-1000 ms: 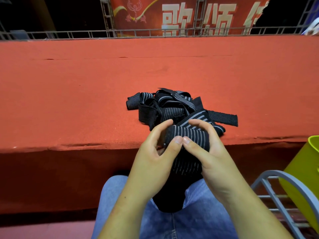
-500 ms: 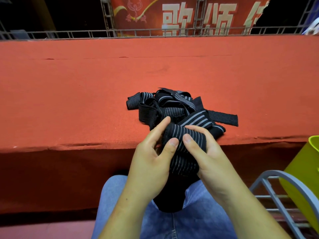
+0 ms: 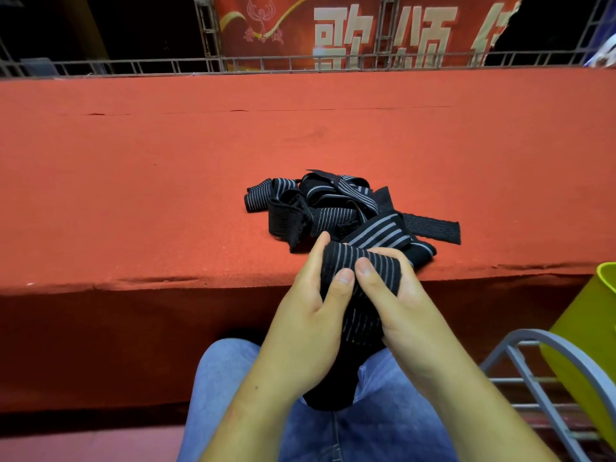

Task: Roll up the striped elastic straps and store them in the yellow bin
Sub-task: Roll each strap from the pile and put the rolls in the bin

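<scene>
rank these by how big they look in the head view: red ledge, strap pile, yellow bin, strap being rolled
1. red ledge
2. strap pile and yellow bin: about alike; the bin is cut off by the frame
3. strap being rolled, though nearest the camera

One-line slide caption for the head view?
Left hand and right hand grip a part-rolled black striped elastic strap before a tangled strap pile, yellow plastic bin beside.

Strap pile (image 3: 333,208) on table (image 3: 166,161), frame centre, near its front edge. Just below it, left hand (image 3: 310,315) and right hand (image 3: 403,308) side by side, strap (image 3: 363,265) between them, above the lap. Bin (image 3: 596,328) at right edge, metal frame (image 3: 533,341) before it. Railing (image 3: 133,66) behind table, top.
</scene>
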Action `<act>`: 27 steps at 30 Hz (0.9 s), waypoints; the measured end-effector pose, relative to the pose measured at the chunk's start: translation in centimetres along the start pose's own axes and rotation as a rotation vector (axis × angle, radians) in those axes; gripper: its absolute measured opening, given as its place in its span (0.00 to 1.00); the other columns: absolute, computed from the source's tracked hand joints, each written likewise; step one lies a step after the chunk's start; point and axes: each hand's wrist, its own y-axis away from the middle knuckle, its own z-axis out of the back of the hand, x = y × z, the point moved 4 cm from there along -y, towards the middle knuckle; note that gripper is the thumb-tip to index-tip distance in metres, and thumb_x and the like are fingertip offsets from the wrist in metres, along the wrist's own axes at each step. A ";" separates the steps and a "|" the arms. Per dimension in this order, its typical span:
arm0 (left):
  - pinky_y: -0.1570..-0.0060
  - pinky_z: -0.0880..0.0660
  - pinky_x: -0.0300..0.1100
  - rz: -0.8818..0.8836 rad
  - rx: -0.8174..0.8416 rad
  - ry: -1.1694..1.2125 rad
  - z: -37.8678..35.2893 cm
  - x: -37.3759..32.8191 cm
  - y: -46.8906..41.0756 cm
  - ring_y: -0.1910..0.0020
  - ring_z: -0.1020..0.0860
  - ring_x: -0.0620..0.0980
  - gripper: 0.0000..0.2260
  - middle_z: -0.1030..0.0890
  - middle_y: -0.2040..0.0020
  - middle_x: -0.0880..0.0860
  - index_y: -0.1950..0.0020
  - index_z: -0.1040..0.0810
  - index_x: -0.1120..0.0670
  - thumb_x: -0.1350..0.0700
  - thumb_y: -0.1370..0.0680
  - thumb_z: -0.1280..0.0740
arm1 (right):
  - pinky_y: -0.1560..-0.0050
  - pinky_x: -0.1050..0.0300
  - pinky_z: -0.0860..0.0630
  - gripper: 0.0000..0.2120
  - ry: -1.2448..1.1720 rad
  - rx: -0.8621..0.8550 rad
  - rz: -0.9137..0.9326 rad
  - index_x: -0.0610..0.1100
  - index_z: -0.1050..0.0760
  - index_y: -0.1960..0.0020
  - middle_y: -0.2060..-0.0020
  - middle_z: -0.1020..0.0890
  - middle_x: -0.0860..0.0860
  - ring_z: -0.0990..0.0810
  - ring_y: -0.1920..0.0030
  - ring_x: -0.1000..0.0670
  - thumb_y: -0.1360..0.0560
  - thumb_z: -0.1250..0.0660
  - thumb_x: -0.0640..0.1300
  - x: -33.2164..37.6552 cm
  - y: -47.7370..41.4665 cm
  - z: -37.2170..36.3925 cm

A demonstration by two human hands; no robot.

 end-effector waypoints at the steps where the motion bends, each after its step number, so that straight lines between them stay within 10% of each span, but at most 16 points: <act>1: 0.22 0.36 0.46 -0.004 0.001 -0.008 -0.1 0.0 0.0 0.26 0.33 0.31 0.29 0.29 0.24 0.37 0.18 0.41 0.39 0.41 0.19 0.40 | 0.35 0.34 0.20 0.22 0.002 -0.010 0.001 0.59 0.22 0.43 0.46 0.12 0.49 0.13 0.43 0.47 0.31 0.29 0.69 0.0 0.0 0.0; 23: 0.36 0.23 0.44 -0.099 -0.043 0.171 0.9 -0.5 -0.3 0.38 0.18 0.44 0.15 0.15 0.39 0.46 0.33 0.22 0.49 0.62 0.18 0.31 | 0.33 0.37 0.21 0.20 -0.079 -0.008 -0.028 0.50 0.18 0.38 0.41 0.13 0.47 0.14 0.38 0.45 0.24 0.28 0.60 0.0 -0.1 0.3; 27: 0.40 0.22 0.40 -0.117 -0.047 0.178 1.1 -0.6 -0.2 0.40 0.18 0.45 0.19 0.16 0.41 0.46 0.35 0.22 0.47 0.68 0.19 0.33 | 0.57 0.51 0.18 0.24 -0.098 -0.003 -0.050 0.51 0.18 0.38 0.45 0.12 0.48 0.12 0.45 0.48 0.27 0.28 0.65 0.5 0.1 -0.1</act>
